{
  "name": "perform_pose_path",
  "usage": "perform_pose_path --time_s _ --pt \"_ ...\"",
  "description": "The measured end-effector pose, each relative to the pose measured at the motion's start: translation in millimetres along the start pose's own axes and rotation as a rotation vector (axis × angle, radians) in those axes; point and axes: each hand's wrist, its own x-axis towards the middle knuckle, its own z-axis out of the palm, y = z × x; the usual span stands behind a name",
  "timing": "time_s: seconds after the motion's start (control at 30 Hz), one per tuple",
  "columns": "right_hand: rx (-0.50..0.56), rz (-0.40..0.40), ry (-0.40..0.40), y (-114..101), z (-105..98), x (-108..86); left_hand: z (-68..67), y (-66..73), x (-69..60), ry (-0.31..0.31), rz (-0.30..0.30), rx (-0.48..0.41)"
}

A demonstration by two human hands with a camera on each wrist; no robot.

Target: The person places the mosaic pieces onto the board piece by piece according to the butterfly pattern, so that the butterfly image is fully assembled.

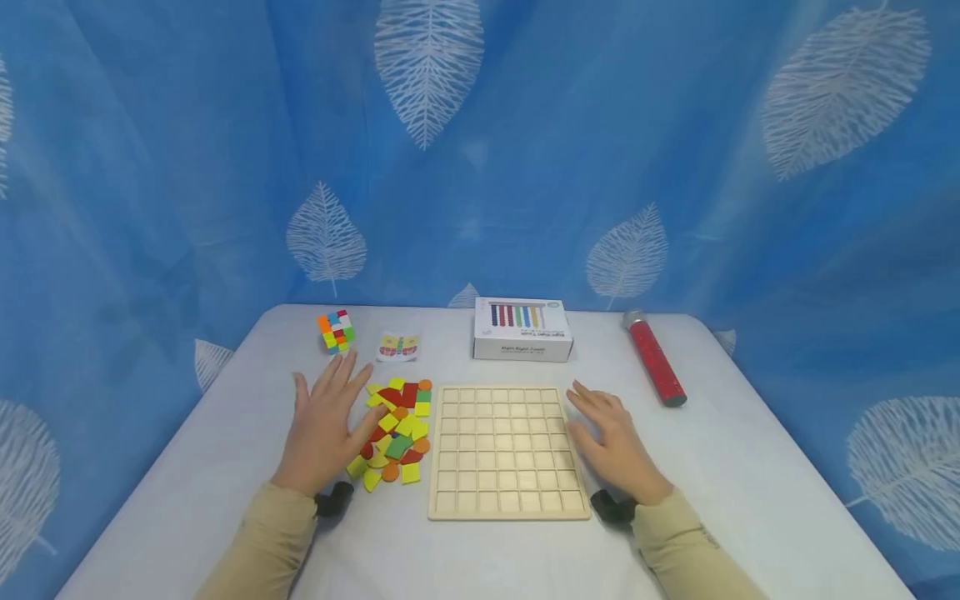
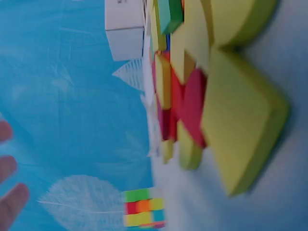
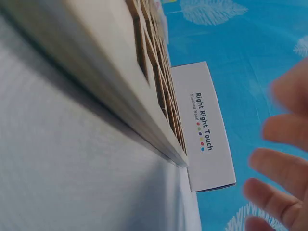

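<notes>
My left hand (image 1: 321, 425) is spread beside the left edge of a pile of flat wooden shape pieces (image 1: 397, 446) in yellow, red, orange and green. Its thumb reaches over the pile's edge, and nothing is held. Close up in the left wrist view, a yellow piece (image 2: 240, 115) lies in front of several others. To the pile's right lies a wooden grid board (image 1: 507, 454) with bare square cells. At that board's right edge is my right hand (image 1: 617, 446), fingers extended and holding nothing; whether it touches the rim I cannot tell.
Behind the pile are a colourful puzzle cube (image 1: 336, 332) and a butterfly picture card (image 1: 398, 347). A white box (image 1: 522, 330) stands at the back middle. The red tube with a silver end (image 1: 655, 360) lies at the right. A blue leaf-patterned curtain (image 1: 525, 150) surrounds the white table (image 1: 480, 562).
</notes>
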Motion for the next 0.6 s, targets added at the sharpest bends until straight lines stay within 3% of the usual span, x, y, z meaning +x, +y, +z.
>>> perform_pose_path --time_s 0.17,0.3,0.43,0.6 --pt "-0.065 0.032 -0.029 4.4 1.4 -1.7 9.3 -12.5 1.3 -0.052 -0.247 -0.175" --pt "-0.081 0.092 -0.080 3.1 -1.3 -1.2 24.2 -29.7 4.8 -0.112 -0.393 -0.335" --pt "-0.011 0.164 -0.166 2.0 -3.2 -1.5 40.7 -46.6 8.7 -0.191 -0.457 -0.422" --pt "0.025 0.183 -0.268 3.7 -0.5 -1.9 48.4 -51.5 17.2 -0.331 -0.423 -0.316"
